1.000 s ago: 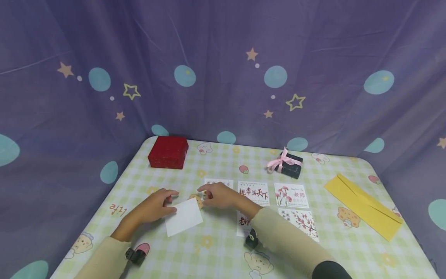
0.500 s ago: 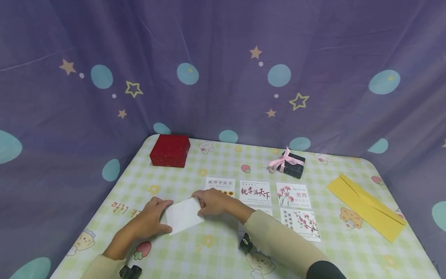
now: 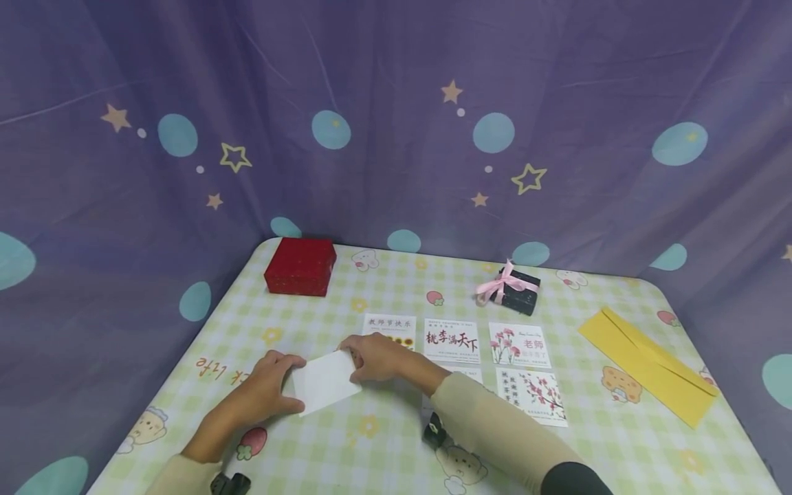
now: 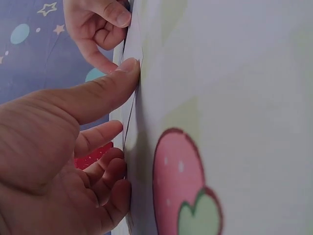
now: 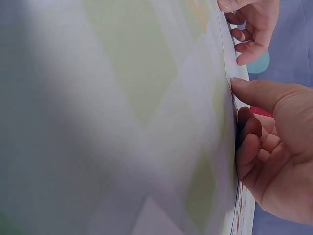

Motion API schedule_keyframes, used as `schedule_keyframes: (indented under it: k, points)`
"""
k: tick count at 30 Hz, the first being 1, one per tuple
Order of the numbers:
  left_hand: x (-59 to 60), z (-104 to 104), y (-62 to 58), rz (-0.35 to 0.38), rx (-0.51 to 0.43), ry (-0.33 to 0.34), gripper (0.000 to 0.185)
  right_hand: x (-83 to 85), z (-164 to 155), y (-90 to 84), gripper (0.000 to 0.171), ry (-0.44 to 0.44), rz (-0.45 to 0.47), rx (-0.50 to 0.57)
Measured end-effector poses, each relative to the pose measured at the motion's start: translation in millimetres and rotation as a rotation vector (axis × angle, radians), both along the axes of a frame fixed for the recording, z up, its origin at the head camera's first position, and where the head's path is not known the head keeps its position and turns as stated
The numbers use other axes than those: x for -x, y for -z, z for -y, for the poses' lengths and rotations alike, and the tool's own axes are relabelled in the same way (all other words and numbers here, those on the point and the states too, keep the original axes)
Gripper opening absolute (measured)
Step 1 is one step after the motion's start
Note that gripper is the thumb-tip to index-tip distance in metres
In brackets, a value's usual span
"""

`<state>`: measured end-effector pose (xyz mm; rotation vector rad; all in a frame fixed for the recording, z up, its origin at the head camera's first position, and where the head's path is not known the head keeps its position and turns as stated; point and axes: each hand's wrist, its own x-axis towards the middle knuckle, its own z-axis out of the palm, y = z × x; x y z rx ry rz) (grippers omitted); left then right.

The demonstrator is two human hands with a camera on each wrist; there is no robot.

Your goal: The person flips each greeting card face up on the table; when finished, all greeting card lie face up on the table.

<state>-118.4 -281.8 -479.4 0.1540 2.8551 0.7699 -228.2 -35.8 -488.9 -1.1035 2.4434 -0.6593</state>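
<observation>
A blank white card (image 3: 326, 382) lies flat on the checked tablecloth (image 3: 383, 454), near the front left of the table. The left hand (image 3: 267, 385) rests at the card's left edge, thumb pressed against that edge, other fingers loosely curled against the cloth. The right hand (image 3: 379, 357) sits at the card's upper right corner, thumb on the edge, fingers curled beneath it. Neither hand lifts the card. Just right of the right hand lie printed cards (image 3: 452, 341) in rows. A red box (image 3: 300, 266), a black box with pink ribbon (image 3: 510, 290) and a yellow envelope (image 3: 646, 364) stand well apart.
</observation>
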Motion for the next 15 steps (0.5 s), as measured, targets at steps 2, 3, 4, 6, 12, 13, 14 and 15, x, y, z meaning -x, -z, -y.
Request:
schedule_keyframes:
  k: [2, 3, 4, 6, 12, 13, 14, 15]
  points:
    - [2.2, 0.7, 0.9, 0.003, -0.002, 0.001, 0.076, 0.1, -0.4, -0.3, 0.057, 0.005, 0.005, 0.005]
    - [3.5, 1.0, 1.2, 0.004, -0.004, 0.003, 0.076, 0.1, -0.5, -0.6, 0.058, 0.005, 0.008, 0.007]
    - [4.4, 1.2, 1.6, 0.007, -0.005, 0.005, 0.076, 0.1, -0.4, -0.7, 0.058, 0.004, 0.007, 0.007]
    - [5.9, 1.2, 1.8, 0.016, -0.009, 0.007, 0.076, 0.0, -0.1, -0.7, 0.059, 0.004, 0.014, 0.009]
    - [8.5, -0.5, 0.0, 0.013, -0.035, 0.035, 0.076, 0.5, 1.2, -0.7, 0.06, 0.018, 0.042, 0.016]
    - [8.7, -0.7, -0.2, 0.006, -0.038, 0.04, 0.076, 0.7, 1.1, -0.7, 0.059, 0.022, 0.045, 0.02]
    - [8.8, -1.0, -0.4, -0.003, -0.04, 0.047, 0.075, 0.8, 1.0, -0.7, 0.059, 0.023, 0.045, 0.022]
    - [9.0, -1.4, -0.6, -0.01, -0.043, 0.049, 0.073, 1.0, 0.9, -0.8, 0.058, 0.024, 0.041, 0.024]
